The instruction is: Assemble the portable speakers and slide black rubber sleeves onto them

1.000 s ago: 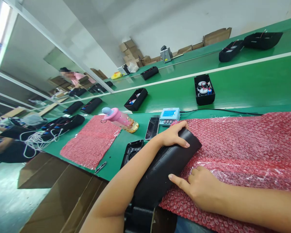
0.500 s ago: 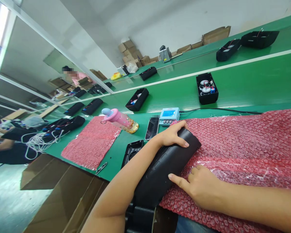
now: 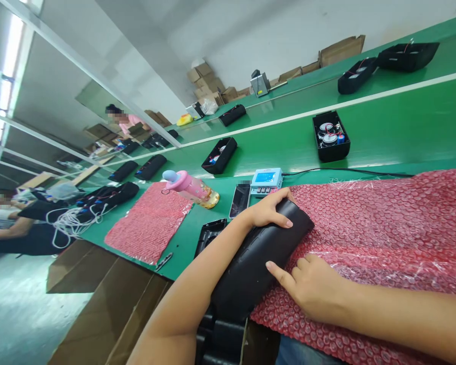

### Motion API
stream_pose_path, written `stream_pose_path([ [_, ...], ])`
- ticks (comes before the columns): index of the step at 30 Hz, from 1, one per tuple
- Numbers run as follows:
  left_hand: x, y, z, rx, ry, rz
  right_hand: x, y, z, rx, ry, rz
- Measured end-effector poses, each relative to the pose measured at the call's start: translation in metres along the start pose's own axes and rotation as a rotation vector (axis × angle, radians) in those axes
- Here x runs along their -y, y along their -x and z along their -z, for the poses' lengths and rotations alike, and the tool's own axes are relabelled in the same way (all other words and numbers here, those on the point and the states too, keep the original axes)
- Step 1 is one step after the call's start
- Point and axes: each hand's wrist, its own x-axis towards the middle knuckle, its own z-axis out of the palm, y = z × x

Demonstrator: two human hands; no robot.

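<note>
A long black plastic speaker housing lies slantwise in front of me, smooth side up. My left hand grips its far end, thumb on top and the other fingers over the far edge. My right hand points at the near side of the housing; its index fingertip rests on or just above the surface, and its other fingers are curled with nothing visible in them. Under the housing's lower end, more black plastic parts show in a carton. Red bubble wrap lies beneath my right forearm.
Beyond the housing are a blue device with a screen, a phone, a pink-lidded bottle and a black molded part. Open speaker boxes sit along the green surface. Another person is at the left.
My right index fingertip has slid slightly up the housing, away from me. The view has shifted a little; my left hand keeps its grip at the far end.
</note>
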Motion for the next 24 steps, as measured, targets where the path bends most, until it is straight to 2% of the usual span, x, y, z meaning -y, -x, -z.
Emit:
stream_pose_path([
  [3, 0.0, 0.0, 0.001, 0.0, 0.006, -0.005, -0.017, -0.002, 0.018, 0.092, -0.134, -0.057],
  [7, 0.002, 0.0, 0.001, -0.001, 0.023, -0.005, -0.034, -0.001, 0.035, 0.116, -0.127, -0.07],
  [14, 0.004, 0.001, 0.001, -0.007, 0.055, 0.022, -0.024, -0.002, 0.024, 0.041, -0.093, -0.065],
  [20, -0.001, 0.003, -0.003, -0.025, 0.035, 0.048, -0.045, -0.002, 0.032, 0.046, -0.219, -0.139],
  [24, -0.01, 0.004, -0.006, -0.057, 0.051, 0.072, -0.044, -0.001, 0.027, 0.004, -0.231, -0.176],
])
